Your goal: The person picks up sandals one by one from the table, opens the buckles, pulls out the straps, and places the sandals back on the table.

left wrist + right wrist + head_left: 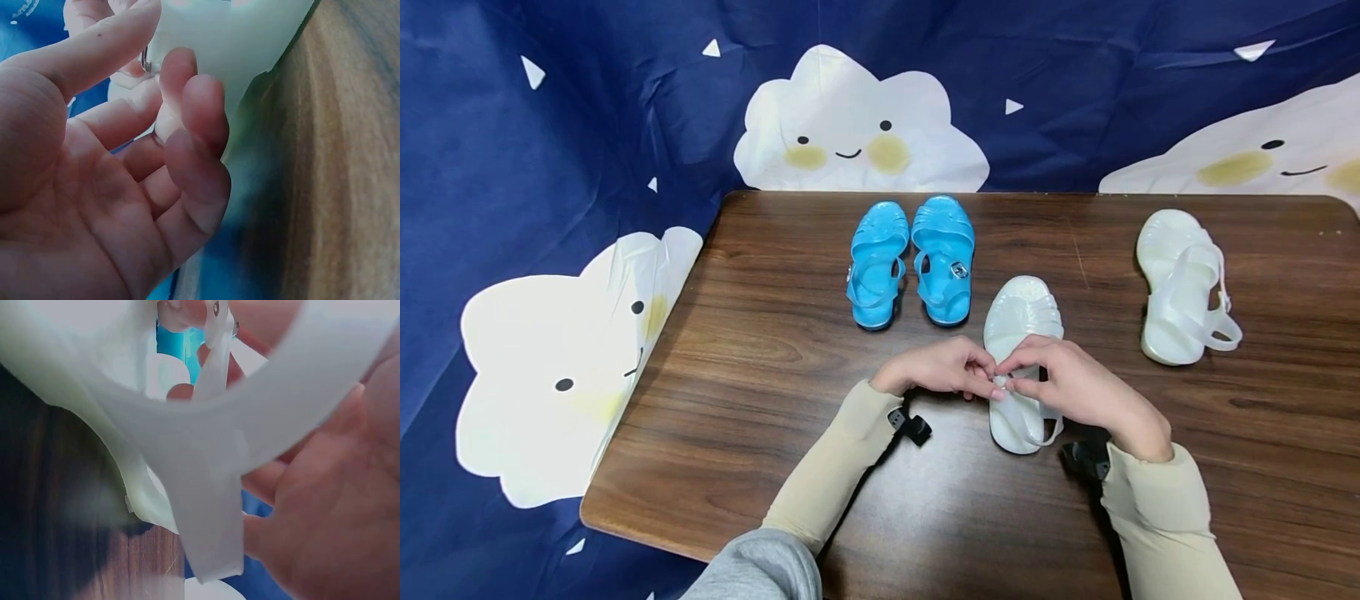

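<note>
A pearly white sandal (1021, 310) lies on the table with its toe away from me. My left hand (938, 367) is on its left side, thumb and forefinger pinching the ankle strap near the buckle. From the right, my right hand (1078, 385) pinches the strap at the same spot, so the fingertips nearly meet. A bit of the metal buckle (147, 62) shows between the fingers in the left wrist view. The right wrist view shows the thin strap (215, 372) beyond the sandal's broad heel strap (203, 465). The fingertips partly hide the fastening.
Two blue sandals, the left one (874, 312) and the right one (946, 308), stand side by side farther back. Another white sandal (1172, 321) lies to the right, its strap loose outward. The wooden table (760, 350) meets a blue cloud-print cloth (625, 100) behind and left.
</note>
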The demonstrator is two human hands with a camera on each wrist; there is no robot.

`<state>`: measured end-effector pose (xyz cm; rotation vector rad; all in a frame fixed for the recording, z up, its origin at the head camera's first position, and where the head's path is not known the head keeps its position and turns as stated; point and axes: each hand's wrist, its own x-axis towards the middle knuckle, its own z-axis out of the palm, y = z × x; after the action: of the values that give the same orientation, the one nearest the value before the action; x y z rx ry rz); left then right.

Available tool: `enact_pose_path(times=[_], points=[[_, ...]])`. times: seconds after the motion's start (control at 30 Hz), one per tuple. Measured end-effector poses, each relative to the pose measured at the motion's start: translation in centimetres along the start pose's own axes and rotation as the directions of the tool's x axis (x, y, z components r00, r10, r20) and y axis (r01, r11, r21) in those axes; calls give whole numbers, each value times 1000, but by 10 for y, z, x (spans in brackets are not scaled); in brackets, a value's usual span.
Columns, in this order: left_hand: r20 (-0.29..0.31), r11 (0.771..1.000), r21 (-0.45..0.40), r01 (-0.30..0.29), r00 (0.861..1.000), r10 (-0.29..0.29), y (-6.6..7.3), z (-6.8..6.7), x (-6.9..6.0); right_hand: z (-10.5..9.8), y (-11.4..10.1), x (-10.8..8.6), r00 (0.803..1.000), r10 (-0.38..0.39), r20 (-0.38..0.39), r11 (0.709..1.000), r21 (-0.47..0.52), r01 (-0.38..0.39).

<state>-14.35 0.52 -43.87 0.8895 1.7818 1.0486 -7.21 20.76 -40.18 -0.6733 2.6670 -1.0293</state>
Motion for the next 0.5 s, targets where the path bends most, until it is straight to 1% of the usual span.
enact_pose_path(times=[0.17,0.3,0.5], points=[[4,1000,-6,8,1000,-8,0,1,1,2,0,0,1000,-1,-5,1000,-11,0],[8,1000,-11,10,1000,-10,-1,1,1,3,0,0,1000,9,6,1000,-22,-9],[16,1000,-25,-15,1000,16,-2,2,2,4,0,-1,1000,-2,7,999,-34,2]])
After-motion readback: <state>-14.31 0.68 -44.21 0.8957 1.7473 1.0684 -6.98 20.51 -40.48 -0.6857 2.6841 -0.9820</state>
